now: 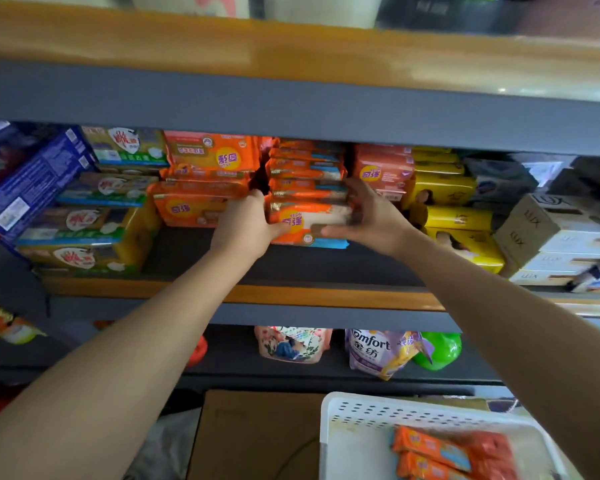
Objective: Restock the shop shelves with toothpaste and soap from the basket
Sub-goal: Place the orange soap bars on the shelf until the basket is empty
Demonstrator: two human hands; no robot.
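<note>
1. White perforated basket (361, 414) at 5 o'clock, nearest; orange soap packs (440, 452) lying inside, not yet shelved.
2. Left hand (243, 226) and right hand (371, 220) at 12 o'clock, clasping one orange soap pack (309, 221) by its short ends; thumbs under the front edge, fingers curled round the sides.
3. Pack sits low in the central stack (307, 174), resting on the shelf board (291, 261).
4. Judged: glossy film wrap, likely slippery; bars inside firm, moderately heavy. Best held end to end, squarely, as now.
5. Risk: upper packs sliding if nudged.
</note>
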